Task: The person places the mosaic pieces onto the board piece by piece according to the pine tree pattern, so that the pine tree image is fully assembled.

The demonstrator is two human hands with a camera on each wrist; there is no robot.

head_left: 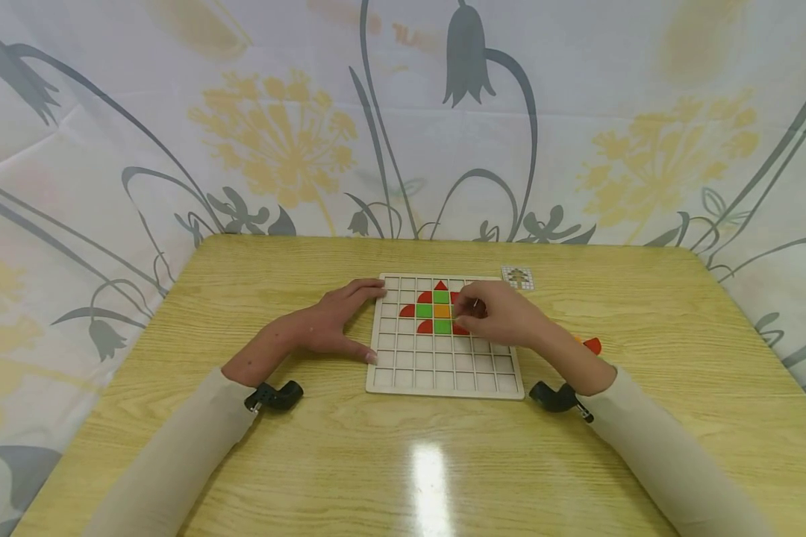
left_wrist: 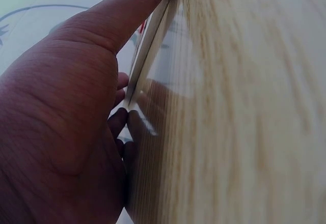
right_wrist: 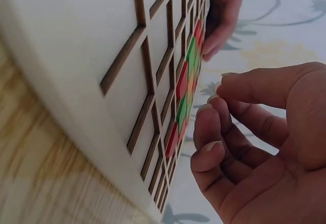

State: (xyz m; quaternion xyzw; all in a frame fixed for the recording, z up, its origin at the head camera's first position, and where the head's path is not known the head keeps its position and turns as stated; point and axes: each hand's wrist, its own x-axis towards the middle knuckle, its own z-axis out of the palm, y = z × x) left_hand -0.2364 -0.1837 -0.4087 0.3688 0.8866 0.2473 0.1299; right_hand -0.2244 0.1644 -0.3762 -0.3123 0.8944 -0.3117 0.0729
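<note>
A white grid board (head_left: pixel 410 361) lies on the table with red, green and orange pieces set in its upper cells. The orange square (head_left: pixel 442 311) sits amid green squares (head_left: pixel 425 310), with a red triangle (head_left: pixel 439 286) on top and curved red pieces (head_left: pixel 407 310) at the sides. My left hand (head_left: pixel 322 324) rests against the board's left edge, thumb and fingers spread along it. Over the pieces' right side hovers my right hand (head_left: pixel 500 312), fingers curled and thumb near the index fingertip. In the right wrist view no piece shows between those fingertips (right_wrist: pixel 219 89). The right hand hides some cells.
A small card (head_left: pixel 519 278) with a tree pattern lies beyond the board's upper right corner. Loose red and orange pieces (head_left: pixel 592 346) lie right of the board, partly behind my right forearm. A floral cloth (head_left: pixel 410 149) hangs behind the wooden table (head_left: pixel 336 462).
</note>
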